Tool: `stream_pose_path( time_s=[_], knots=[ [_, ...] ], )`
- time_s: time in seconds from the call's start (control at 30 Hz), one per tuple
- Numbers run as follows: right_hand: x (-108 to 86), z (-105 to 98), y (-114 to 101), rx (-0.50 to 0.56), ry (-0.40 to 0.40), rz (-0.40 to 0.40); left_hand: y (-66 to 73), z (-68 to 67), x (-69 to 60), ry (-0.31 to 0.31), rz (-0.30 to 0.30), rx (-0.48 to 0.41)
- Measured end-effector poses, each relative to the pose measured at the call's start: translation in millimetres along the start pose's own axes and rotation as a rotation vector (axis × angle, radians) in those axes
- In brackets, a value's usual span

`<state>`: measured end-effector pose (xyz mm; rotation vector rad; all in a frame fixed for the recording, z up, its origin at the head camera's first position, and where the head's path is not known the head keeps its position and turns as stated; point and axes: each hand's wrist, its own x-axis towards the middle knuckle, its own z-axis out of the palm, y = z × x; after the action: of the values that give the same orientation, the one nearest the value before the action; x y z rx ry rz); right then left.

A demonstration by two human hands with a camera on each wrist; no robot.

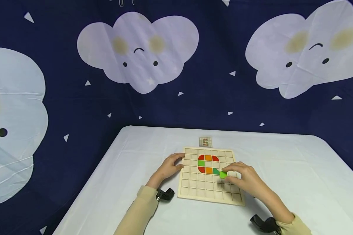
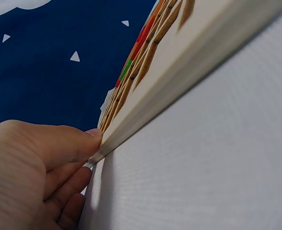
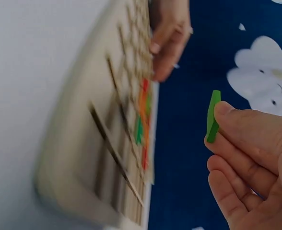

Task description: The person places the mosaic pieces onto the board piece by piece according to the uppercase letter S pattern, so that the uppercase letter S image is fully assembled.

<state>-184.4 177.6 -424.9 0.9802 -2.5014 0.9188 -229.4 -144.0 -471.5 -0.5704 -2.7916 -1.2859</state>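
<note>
A square wooden grid board lies on the table, with several red, orange and green tiles set in its middle cells. My right hand pinches a light green square tile between thumb and fingertip, held over the board just right of a darker green piece. At the board's left edge, my left hand touches the rim with thumb and fingers spread a little apart. The left wrist view shows the thumb against that rim, with the other fingers partly behind it.
Behind the board lies a small pattern card bearing an S-like figure. A white cloth covers the table. Beyond its far edge hangs a dark blue curtain printed with clouds. Each wrist wears a black camera.
</note>
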Motion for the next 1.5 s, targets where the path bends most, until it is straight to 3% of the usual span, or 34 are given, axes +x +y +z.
stream_pose_path(
  time_s=[0.1,0.3,0.83,1.17,1.33,1.5],
  knots=[
    [3.5,15.8,0.1,0.019,-0.031,-0.003,0.9,2.0,-0.5,-0.003,-0.004,0.002],
    [5.0,31.2,1.8,-0.050,-0.092,0.038,1.4,2.1,1.3,0.007,-0.010,0.018],
    [4.9,37.9,8.0,-0.094,-0.120,0.066,-1.3,2.3,2.1,0.021,0.020,0.011],
    [4.8,39.8,9.8,-0.096,-0.098,0.036,-0.2,1.4,1.0,0.013,-0.006,0.010],
    [8.4,28.9,12.9,-0.043,-0.071,0.037,0.1,1.3,0.0,0.008,-0.011,0.015],
    [15.4,-4.1,32.7,-0.016,0.006,0.148,-0.3,1.3,0.2,0.010,-0.002,0.007]
  ],
)
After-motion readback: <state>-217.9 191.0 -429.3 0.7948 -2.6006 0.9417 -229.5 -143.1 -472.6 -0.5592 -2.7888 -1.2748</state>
